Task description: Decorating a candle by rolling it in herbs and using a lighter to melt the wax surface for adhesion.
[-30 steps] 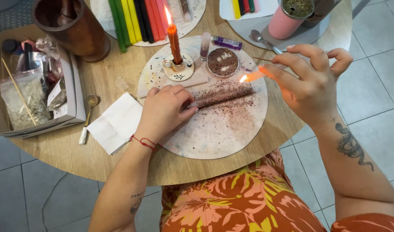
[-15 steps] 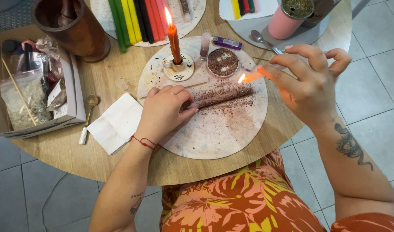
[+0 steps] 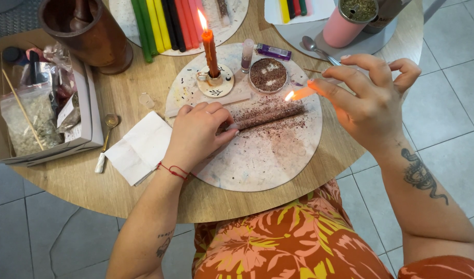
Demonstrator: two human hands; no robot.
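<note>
Now the left hand (image 3: pixel 198 132) pins a powder-coated candle (image 3: pixel 268 114) flat on the round board (image 3: pixel 257 160), while the right hand (image 3: pixel 369 101) pinches a lit orange candle (image 3: pixel 304 93) above it.

Nearest, the left hand's fingers curl loosely over the near end of the coated candle, whose long axis runs left to right, rising slightly toward the desk's (image 3: pixel 144 199) far right edge; the right hand, fingers closed on the orange candle's butt, hovers just beyond that far end, flame pointing left. Counted: two hands, one coated candle, one white napkin (image 3: pixel 141 147) left of the board, one small spoon (image 3: pixel 105 142), then one upright burning candle (image 3: pixel 210 49) in its holder, one dish of powder (image 3: pixel 268 75), one purple lighter (image 3: pixel 274 51).
</note>
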